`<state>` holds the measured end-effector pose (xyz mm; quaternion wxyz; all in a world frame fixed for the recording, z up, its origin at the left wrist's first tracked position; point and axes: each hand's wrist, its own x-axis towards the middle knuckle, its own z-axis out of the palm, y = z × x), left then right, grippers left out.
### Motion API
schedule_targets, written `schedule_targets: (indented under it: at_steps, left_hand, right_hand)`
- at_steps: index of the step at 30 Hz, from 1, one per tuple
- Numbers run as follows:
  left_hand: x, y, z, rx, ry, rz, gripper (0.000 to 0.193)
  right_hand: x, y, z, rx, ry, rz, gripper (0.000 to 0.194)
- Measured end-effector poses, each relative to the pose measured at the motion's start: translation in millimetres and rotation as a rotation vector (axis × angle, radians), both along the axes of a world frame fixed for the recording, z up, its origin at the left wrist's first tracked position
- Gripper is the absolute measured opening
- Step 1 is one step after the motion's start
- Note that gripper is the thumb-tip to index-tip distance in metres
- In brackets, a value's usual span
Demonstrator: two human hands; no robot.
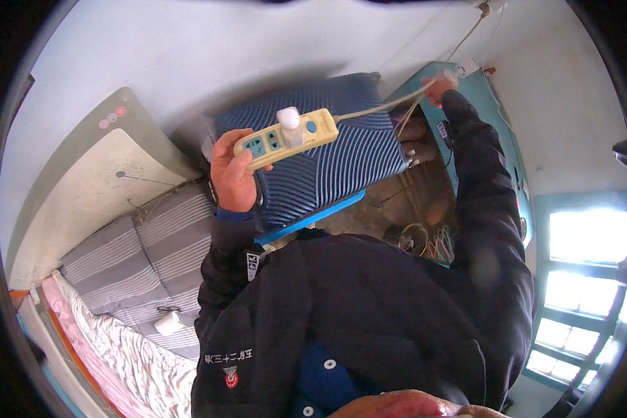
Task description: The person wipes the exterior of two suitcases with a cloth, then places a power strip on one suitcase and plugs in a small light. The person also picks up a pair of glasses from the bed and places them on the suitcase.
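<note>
A yellowed power strip [313, 134] with green sockets and a blue button is gripped at its left end by my left hand [235, 175]. A white plug-in adapter [291, 125] sits in one of its sockets. From the strip's right end a pale cable [381, 108] runs to my right hand [439, 90], which is at the upper right over the teal tabletop. That hand is blurred, with the cable and something whitish at its fingers; its exact grip is unclear. Below the strip lies a dark blue ribbed suitcase [339, 167].
A bed with a grey striped sheet [172, 245] is on the left, with a white cup-like object [170, 324] on it. Loose wires [441, 245] lie low beside the teal table [496, 157]. A white socket block [467, 68] and another cord [467, 39] are near the wall.
</note>
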<state>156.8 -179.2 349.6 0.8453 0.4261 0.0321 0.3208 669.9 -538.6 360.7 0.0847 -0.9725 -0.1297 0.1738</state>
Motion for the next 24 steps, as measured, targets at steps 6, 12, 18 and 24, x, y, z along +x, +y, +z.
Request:
schedule_targets:
  at_steps: [6,12,18,24]
  left_hand:
    - [49.2,-18.4,-16.5,-0.058,0.11,0.033,0.036]
    - [75.1,0.2,-22.0,0.046,0.104,0.282,0.038]
    - [20.5,38.8,-37.0,0.066,0.238,0.524,0.037]
    - [-31.9,68.3,-77.4,0.003,0.318,0.662,0.033]
  right_hand:
    - [64.8,47.2,-45.5,0.489,-0.308,-0.23,0.052]
    - [86.2,157.3,-25.4,1.318,-0.021,-0.349,0.051]
    - [36.1,230.3,-69.0,0.927,-0.288,0.035,0.047]
    - [-45.1,263.4,-106.3,0.709,-0.445,0.55,0.04]
